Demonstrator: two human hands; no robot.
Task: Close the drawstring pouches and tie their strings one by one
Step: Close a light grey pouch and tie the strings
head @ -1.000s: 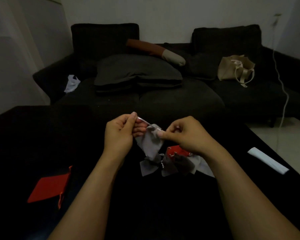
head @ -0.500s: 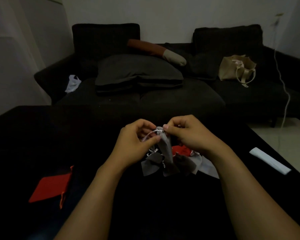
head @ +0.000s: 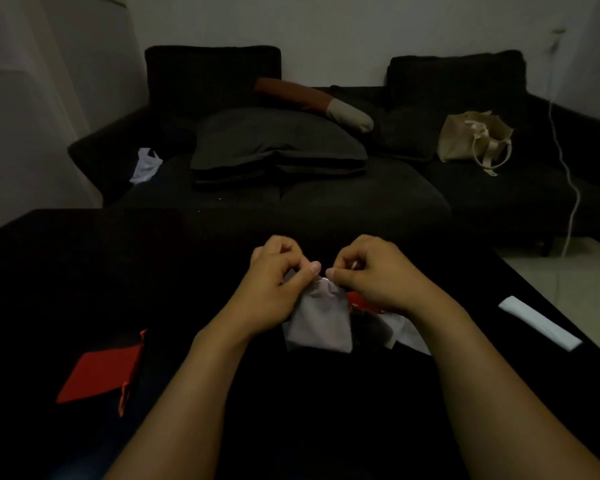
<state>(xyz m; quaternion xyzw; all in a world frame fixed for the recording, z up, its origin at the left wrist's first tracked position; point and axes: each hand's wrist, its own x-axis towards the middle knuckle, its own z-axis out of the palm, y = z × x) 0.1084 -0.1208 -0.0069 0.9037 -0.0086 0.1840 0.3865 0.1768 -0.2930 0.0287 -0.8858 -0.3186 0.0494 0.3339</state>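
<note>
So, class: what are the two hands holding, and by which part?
Both the left hand and right hand pinch the grey pouch at its gathered top, by the strings.

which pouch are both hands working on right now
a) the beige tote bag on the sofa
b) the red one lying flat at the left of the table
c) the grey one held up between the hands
c: the left hand and right hand pinch the gathered top of the grey pouch, while the red pouch lies untouched at the left.
</note>
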